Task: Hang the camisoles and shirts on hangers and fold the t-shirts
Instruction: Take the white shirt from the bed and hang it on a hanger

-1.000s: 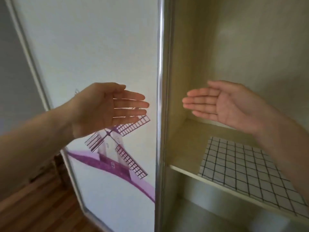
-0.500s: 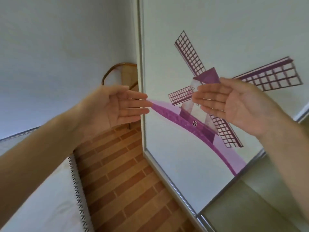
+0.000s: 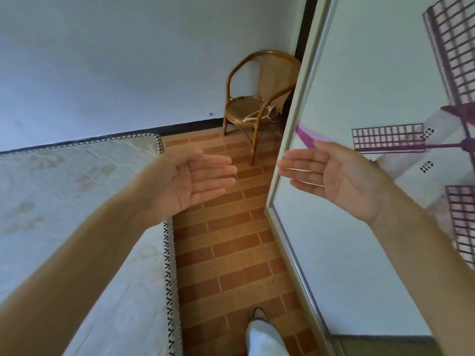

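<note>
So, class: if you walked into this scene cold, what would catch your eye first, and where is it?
Two open, empty hands fill the middle: the left hand above the mattress edge, the right hand in front of the wardrobe door with its purple windmill picture. Behind them, a rattan chair stands in the far corner on the brick-patterned floor, with what looks like a hanger on its seat.

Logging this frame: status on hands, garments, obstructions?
Left hand open, empty; right hand open, empty. No garments in view; hanger on the wicker chair. Floor path between mattress and wardrobe door, nothing blocking it.
</note>
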`<move>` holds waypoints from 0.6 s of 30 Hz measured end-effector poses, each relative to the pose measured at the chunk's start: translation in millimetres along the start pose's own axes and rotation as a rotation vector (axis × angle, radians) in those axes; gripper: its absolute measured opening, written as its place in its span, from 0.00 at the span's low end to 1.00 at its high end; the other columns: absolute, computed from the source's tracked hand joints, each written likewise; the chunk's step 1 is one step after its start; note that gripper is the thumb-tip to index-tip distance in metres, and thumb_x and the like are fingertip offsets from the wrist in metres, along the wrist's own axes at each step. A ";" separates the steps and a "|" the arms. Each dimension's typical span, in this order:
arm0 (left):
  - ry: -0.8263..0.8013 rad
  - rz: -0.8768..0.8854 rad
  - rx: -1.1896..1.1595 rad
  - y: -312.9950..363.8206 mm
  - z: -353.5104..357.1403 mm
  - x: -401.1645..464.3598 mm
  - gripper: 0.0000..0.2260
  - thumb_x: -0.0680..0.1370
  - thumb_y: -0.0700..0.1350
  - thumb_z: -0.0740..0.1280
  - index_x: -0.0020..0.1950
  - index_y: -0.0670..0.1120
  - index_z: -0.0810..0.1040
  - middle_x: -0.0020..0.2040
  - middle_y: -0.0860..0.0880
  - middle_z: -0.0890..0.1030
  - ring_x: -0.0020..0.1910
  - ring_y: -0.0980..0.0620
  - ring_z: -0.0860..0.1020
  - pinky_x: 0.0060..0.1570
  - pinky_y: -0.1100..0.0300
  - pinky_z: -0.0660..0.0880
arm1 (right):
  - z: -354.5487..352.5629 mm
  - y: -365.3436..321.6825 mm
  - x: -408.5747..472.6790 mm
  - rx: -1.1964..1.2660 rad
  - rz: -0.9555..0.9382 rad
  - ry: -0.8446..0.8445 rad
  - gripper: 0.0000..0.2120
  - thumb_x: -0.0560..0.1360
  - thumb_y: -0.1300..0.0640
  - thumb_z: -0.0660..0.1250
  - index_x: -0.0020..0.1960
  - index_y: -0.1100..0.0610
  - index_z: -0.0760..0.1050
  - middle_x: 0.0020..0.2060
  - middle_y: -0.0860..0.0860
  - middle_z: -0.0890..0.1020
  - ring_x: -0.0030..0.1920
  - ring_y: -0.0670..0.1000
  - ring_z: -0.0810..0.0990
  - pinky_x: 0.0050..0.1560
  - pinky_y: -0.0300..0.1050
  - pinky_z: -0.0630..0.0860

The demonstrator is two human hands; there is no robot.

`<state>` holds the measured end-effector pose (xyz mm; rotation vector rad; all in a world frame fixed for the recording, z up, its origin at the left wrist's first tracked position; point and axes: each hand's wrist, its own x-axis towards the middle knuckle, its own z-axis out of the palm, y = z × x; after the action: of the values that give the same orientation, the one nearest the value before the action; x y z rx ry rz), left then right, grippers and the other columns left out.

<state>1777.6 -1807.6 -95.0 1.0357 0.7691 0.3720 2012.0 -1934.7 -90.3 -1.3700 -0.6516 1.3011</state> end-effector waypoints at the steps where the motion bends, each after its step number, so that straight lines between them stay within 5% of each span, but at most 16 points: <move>1: 0.023 -0.016 -0.016 -1.3 -3.7 6.3 0.19 0.82 0.46 0.53 0.63 0.37 0.77 0.59 0.39 0.82 0.59 0.42 0.81 0.59 0.49 0.76 | -0.7 -1.9 12.6 -0.012 0.010 -0.030 0.20 0.84 0.50 0.53 0.58 0.59 0.80 0.54 0.55 0.85 0.56 0.53 0.84 0.61 0.49 0.75; 11: 0.217 -0.009 -0.091 12.1 -20.1 73.3 0.22 0.75 0.50 0.59 0.65 0.40 0.76 0.61 0.42 0.81 0.59 0.43 0.80 0.59 0.49 0.77 | -27.0 -23.4 124.3 -0.067 0.097 -0.248 0.22 0.85 0.49 0.49 0.63 0.58 0.77 0.57 0.53 0.84 0.58 0.52 0.83 0.64 0.50 0.74; 18: 0.282 -0.051 -0.257 25.4 -73.4 130.0 0.22 0.82 0.52 0.56 0.71 0.43 0.71 0.68 0.41 0.75 0.66 0.39 0.75 0.68 0.38 0.67 | -25.1 -36.8 198.6 -0.049 0.143 -0.332 0.23 0.85 0.48 0.48 0.64 0.58 0.76 0.57 0.54 0.84 0.59 0.53 0.82 0.63 0.48 0.76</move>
<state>1815.6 -1669.7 -144.8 0.7288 0.9707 0.5652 2095.1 -1752.6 -127.4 -1.2685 -0.8256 1.6580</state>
